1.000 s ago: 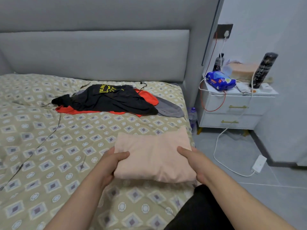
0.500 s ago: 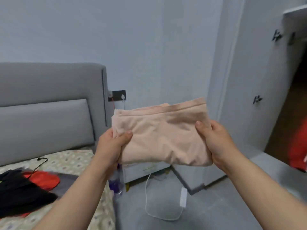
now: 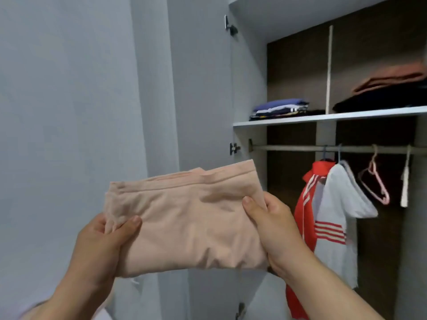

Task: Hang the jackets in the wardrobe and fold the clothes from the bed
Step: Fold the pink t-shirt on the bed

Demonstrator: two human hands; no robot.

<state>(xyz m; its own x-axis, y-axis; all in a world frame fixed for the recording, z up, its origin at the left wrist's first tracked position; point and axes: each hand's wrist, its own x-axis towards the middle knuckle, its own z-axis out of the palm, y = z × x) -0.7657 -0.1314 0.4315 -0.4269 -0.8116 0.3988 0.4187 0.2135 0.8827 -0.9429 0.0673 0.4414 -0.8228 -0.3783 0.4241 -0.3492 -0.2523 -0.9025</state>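
A folded peach-pink garment (image 3: pixel 191 218) is held in the air in front of me, flat and slightly tilted. My left hand (image 3: pixel 104 245) grips its lower left corner, thumb on top. My right hand (image 3: pixel 275 229) grips its right edge, thumb on top. Behind it to the right is the open wardrobe (image 3: pixel 323 116). On its rail (image 3: pixel 300 148) hang a red jacket with white stripes (image 3: pixel 307 204) and a white garment with red stripes (image 3: pixel 335 215). The bed is out of view.
A white shelf (image 3: pixel 288 119) above the rail carries a stack of folded clothes (image 3: pixel 279 109) on the left and a dark and brown pile (image 3: pixel 383 93) on the right. An empty pink hanger (image 3: pixel 376 183) hangs on the rail. The open grey wardrobe door (image 3: pixel 201 88) stands left of the opening.
I lifted the folded peach-pink garment off the bed with both hands and turned right. The view swung from the bed and nightstand to the open wardrobe.
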